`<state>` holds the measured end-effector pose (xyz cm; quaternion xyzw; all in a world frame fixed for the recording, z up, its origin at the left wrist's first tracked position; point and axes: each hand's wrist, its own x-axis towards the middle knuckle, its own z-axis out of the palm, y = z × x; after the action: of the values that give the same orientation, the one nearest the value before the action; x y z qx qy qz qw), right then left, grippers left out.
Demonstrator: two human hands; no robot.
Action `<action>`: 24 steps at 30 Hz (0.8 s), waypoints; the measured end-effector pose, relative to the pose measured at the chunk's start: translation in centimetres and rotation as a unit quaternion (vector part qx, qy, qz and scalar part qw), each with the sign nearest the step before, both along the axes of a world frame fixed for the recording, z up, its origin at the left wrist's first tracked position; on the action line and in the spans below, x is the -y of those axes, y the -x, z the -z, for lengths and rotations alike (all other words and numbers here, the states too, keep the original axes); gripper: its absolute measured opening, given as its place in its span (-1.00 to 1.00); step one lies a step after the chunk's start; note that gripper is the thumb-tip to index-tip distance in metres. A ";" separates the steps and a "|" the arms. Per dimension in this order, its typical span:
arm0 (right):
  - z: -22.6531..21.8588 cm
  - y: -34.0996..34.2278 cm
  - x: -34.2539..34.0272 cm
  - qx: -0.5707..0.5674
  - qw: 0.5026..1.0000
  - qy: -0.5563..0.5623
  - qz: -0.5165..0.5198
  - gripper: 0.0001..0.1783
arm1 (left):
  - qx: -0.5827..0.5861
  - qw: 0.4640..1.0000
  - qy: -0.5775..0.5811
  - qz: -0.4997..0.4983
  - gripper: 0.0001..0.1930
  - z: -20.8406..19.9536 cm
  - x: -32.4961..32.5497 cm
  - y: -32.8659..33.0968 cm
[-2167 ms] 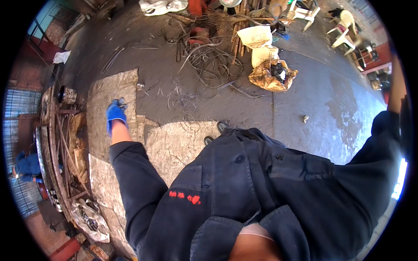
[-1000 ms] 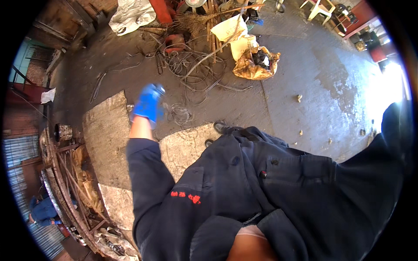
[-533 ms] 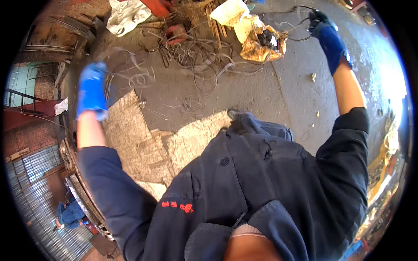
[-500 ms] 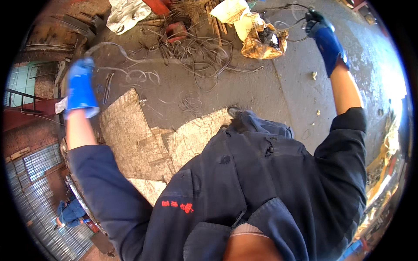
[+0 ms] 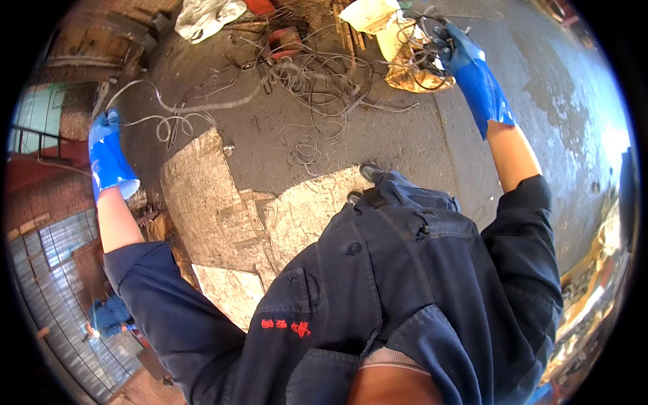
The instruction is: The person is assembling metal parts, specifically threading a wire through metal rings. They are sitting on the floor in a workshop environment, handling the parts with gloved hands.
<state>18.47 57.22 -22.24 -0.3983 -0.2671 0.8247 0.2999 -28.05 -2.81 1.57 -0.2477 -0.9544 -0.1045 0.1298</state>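
Observation:
Both of my arms are spread wide, with blue rubber gloves on the hands. My left hand [image 5: 111,150], at the far left, is closed round a thin grey cable [image 5: 159,98] that arcs away to the right toward the floor. My right hand [image 5: 467,62], at the upper right, is closed on dark loops of wire [image 5: 413,35]. These loops hang in front of a torn yellow-white sack [image 5: 403,75]. Between the hands, a tangled heap of cable [image 5: 322,88] lies on the floor, with a smaller loose coil of wire [image 5: 306,154] nearer me.
Worn sheets of board [image 5: 202,182] cover the floor near my feet. A white sack [image 5: 208,17], a red block [image 5: 285,42] and wooden strips [image 5: 351,30] lie at the back. Beyond my left arm, a person in blue [image 5: 109,316] is beside corrugated metal sheeting [image 5: 71,260].
My left hand has moved further left and slightly down, with the cable in it. My right hand has come left and a little down, bringing its wire loops over the yellow-white sack.

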 end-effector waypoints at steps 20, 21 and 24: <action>8.4 19.7 20.0 0.062 0.867 0.164 -0.466 -0.77 | 0.154 0.822 -0.305 -0.455 -0.80 8.7 25.5 -44.2; 9.4 19.8 21.5 0.064 0.845 0.166 -0.504 -0.77 | 0.161 0.798 -0.364 -0.452 -0.91 9.0 26.5 -48.2; 9.1 19.9 29.4 0.110 0.805 0.141 -0.565 -0.78 | 0.134 0.723 -0.372 -0.566 -0.71 10.2 27.1 -60.2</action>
<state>-1.43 27.84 -31.36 -0.3025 -0.3570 0.8276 -0.3100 32.19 -29.88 -8.63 0.4232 -0.8090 -0.3907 0.1174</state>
